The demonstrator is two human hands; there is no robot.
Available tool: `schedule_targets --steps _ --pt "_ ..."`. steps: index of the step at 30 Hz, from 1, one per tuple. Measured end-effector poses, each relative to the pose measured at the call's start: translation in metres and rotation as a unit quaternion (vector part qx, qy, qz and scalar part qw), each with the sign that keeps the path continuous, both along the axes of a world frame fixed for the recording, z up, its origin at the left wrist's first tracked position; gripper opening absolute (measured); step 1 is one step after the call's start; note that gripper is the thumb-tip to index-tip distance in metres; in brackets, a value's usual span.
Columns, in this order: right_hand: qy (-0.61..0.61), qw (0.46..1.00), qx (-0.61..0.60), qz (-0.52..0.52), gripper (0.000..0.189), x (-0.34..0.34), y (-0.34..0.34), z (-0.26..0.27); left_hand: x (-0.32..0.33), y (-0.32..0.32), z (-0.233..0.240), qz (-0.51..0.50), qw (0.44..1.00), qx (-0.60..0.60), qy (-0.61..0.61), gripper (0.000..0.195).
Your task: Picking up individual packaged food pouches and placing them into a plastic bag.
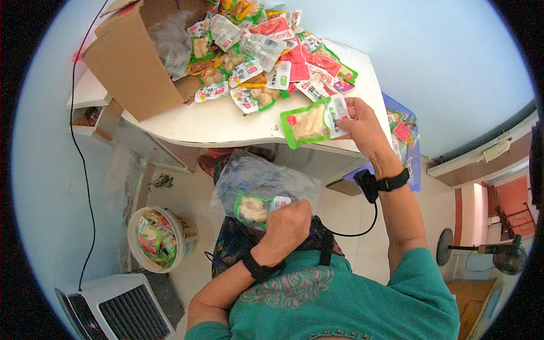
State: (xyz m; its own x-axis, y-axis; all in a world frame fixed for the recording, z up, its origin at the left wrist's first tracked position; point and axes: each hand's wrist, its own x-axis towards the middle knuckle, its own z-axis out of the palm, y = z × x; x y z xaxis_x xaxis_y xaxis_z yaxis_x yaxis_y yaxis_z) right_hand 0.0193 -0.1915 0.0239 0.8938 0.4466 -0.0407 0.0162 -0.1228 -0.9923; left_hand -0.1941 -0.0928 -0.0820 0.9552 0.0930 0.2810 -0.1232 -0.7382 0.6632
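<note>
My right hand (361, 125) pinches the pale end of a green-edged vacuum food packet (308, 121) between thumb and fingers, over the table's front edge. Pale food pieces show through its window. Down at my lap, my left hand (289, 229) is closed at the near edge of a clear plastic bag (272, 176). Right by those fingers lies a second green-edged packet (253, 208); whether it is inside the bag or on top, I cannot tell. A heap of similar packets (263, 49), with green, red and orange trims, covers the back of the white table (204, 123).
An open cardboard box (131, 63) holding clear plastic stands at the table's left. A white bucket (134, 221) of packets is on the floor at left, near a white appliance (102, 289). A blue crate (416, 163) with packets sits right of the table. A black cable (80, 170) hangs at left.
</note>
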Motion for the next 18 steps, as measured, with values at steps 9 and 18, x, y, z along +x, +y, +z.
schedule_targets --steps 9,18 --pt "0.188 0.980 0.000 0.066 0.036 -0.022 -0.053 -0.016 0.004 -0.004 0.012 0.032 0.998 -0.049 -0.036 0.011" --pt "0.244 0.965 0.094 -0.011 0.035 -0.078 -0.110 -0.027 0.007 -0.006 0.010 0.070 0.994 -0.036 -0.076 0.010"
